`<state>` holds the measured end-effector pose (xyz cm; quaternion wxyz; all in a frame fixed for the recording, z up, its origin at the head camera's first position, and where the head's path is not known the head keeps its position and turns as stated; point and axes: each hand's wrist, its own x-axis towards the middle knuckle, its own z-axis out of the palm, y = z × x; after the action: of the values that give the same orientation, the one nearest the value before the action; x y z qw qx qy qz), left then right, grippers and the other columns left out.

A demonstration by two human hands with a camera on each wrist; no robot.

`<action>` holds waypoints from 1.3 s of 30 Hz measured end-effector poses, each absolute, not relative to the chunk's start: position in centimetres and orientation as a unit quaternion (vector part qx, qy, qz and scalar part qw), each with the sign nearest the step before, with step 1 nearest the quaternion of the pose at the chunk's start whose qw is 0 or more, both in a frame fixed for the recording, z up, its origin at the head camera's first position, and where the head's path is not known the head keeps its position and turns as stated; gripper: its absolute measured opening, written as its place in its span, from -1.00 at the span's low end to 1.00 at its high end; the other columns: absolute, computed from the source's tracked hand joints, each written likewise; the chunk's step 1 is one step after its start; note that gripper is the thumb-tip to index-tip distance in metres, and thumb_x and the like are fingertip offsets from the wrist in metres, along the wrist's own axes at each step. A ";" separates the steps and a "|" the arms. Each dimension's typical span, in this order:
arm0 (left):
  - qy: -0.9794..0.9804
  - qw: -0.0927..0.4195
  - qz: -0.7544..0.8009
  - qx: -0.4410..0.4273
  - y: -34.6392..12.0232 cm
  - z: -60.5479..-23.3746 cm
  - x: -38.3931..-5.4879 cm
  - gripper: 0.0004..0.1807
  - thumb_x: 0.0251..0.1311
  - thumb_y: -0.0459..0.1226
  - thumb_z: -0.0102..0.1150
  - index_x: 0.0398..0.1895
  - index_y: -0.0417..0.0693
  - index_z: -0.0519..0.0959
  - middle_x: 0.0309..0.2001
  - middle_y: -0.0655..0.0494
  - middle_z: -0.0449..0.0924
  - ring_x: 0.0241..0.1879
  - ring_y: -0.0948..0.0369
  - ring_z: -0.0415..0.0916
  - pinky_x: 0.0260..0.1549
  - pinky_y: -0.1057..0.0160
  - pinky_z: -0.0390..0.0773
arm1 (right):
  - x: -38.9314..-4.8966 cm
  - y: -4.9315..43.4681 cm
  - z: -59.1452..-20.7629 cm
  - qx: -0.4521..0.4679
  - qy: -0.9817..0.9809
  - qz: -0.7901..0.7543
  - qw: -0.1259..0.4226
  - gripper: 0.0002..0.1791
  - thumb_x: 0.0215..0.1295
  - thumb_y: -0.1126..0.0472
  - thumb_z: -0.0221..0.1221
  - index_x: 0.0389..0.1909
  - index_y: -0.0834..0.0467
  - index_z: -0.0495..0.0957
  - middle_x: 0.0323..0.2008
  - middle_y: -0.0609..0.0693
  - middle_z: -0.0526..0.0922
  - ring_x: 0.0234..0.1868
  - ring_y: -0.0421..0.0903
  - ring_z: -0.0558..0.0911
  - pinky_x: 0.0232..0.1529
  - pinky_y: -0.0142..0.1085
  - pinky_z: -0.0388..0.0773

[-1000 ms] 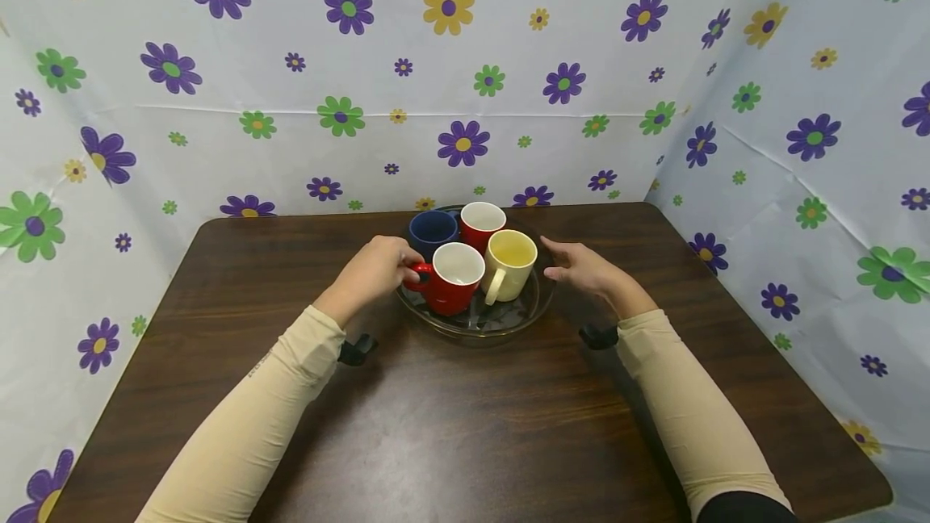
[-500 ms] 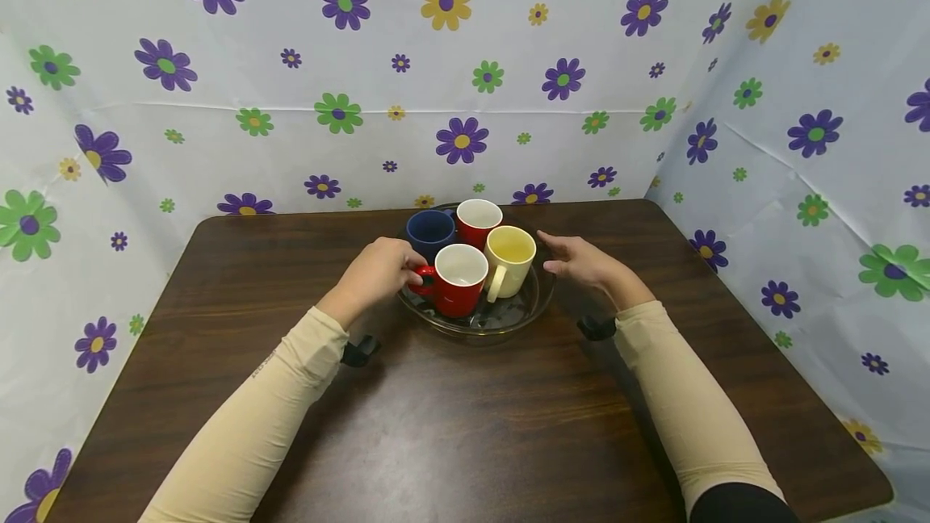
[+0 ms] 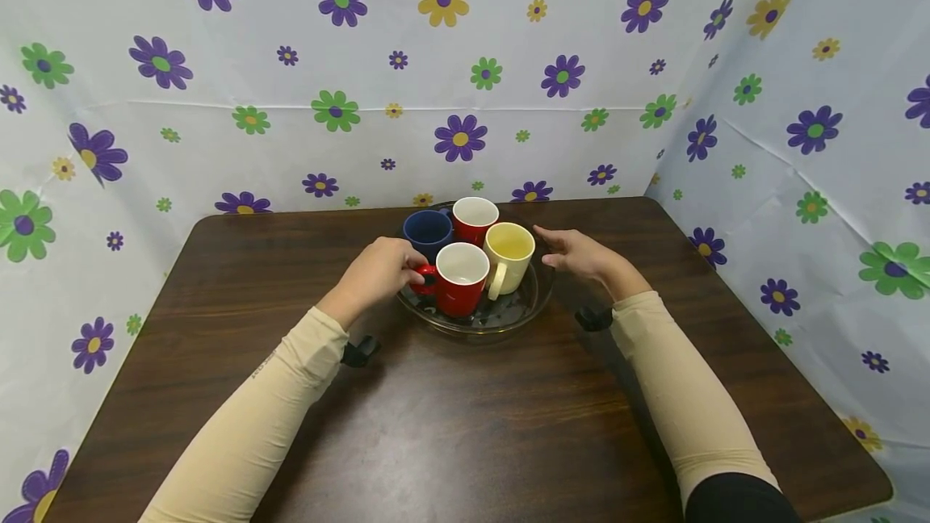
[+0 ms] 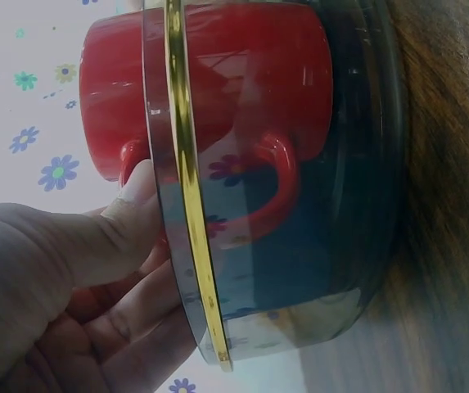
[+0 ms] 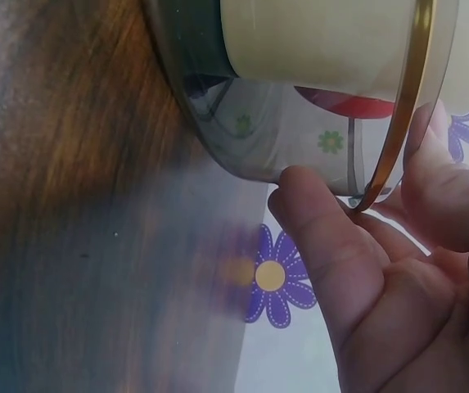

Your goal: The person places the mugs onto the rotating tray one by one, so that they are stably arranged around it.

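Note:
A round clear glass bowl point(image 3: 508, 318) with a gold-coloured rim holds several mugs. At its front stands a red mug point(image 3: 460, 298) with a white inside; my left hand point(image 3: 379, 271) pinches that mug's handle. In the left wrist view, the thumb point(image 4: 138, 190) lies at the handle just above the bowl's rim. To the right is a yellow mug point(image 3: 517, 269), its handle facing front. Behind are a blue mug point(image 3: 427, 244) and a second red mug point(image 3: 472, 233). My right hand point(image 3: 581, 258) holds the bowl's right side, thumb over the rim and fingers against the outside.
The bowl stands near the back edge of a dark brown wooden table point(image 3: 465, 426). A white flowered cloth point(image 3: 407, 39) hangs close behind the table and along its right side. Black straps point(image 3: 361, 351) show at both wrists.
The front red mug has shifted a little to the right in the bowl, with my left hand still on its handle. My right hand has moved slightly inward at the bowl's side.

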<state>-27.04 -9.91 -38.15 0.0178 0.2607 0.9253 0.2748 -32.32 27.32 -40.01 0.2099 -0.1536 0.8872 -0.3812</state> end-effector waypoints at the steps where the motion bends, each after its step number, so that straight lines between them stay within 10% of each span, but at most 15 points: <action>1: 0.925 0.019 0.276 0.259 -9.9 -38.2 -27.1 -0.80 0.16 -0.37 0.45 -0.13 -0.16 0.79 -0.33 0.07 0.76 -0.34 0.16 0.58 -0.27 0.20 0.64 | -32.4 27.3 -40.0 -0.150 0.887 -0.382 0.212 -0.23 0.54 0.33 0.06 0.63 0.13 -0.08 0.59 0.27 -0.07 0.53 0.30 0.10 0.39 0.13 0.27; 39: 0.921 -0.021 0.270 0.278 -8.8 -39.3 -26.8 -0.83 0.13 -0.31 0.48 -0.19 -0.02 0.80 -0.38 0.16 0.75 -0.34 0.19 0.55 -0.31 0.19 0.62 | -34.6 27.3 -39.8 -0.136 0.886 -0.373 0.238 -0.25 0.54 0.34 0.04 0.63 -0.06 0.01 0.59 0.20 0.04 0.45 0.33 0.29 0.35 0.19 0.31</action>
<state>-26.84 -8.80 -39.27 -0.0212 0.2783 0.9214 0.2702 -34.64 27.32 -39.83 0.2380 -0.1364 0.8862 -0.3733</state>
